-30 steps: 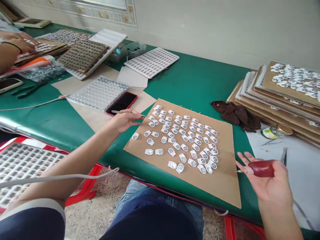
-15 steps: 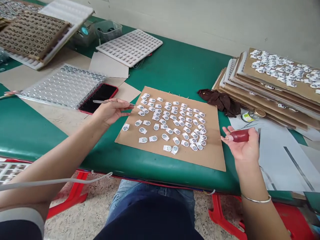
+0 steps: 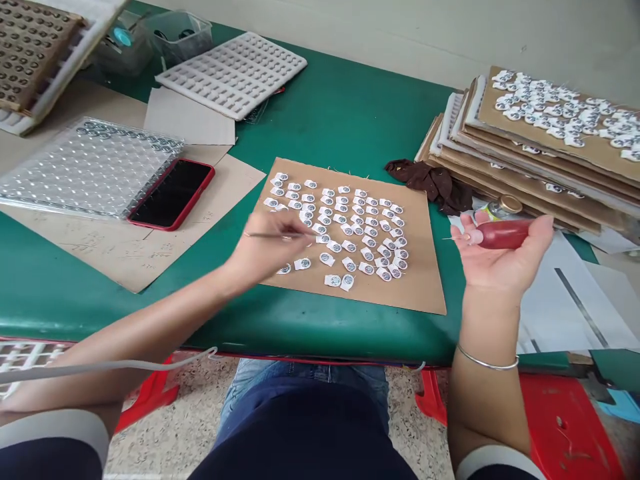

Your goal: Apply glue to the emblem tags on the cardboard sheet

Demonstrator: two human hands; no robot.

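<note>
My left hand (image 3: pixel 265 250) is over the left side of a cardboard sheet (image 3: pixel 417 293), pinching slim metal tweezers (image 3: pixel 263 235). Their tips point right, among small white pieces with round dark emblems (image 3: pixel 327 259); whether they grip one is too blurred to tell. Several such pieces lie in loose rows across the sheet. To the right of the cardboard, my right hand (image 3: pixel 493 273) is raised, palm up. It holds a dark red squeeze bottle (image 3: pixel 505 235) lying sideways, its thin needle nozzle aimed left toward the sheet.
A red-cased phone (image 3: pixel 173 193) and a clear bubbled tray (image 3: pixel 85 170) lie at left. Behind are a white foam tray (image 3: pixel 235 73) and a plastic box (image 3: pixel 177 37). At right are a brown cloth (image 3: pixel 433 183), a small jar (image 3: pixel 505 207) and stacked cardboard sheets (image 3: pixel 540 157).
My left hand has moved right with the tweezers, from the sheet's left edge to over the pieces. My right hand has turned and risen slightly with the bottle. The camera view has shifted.
</note>
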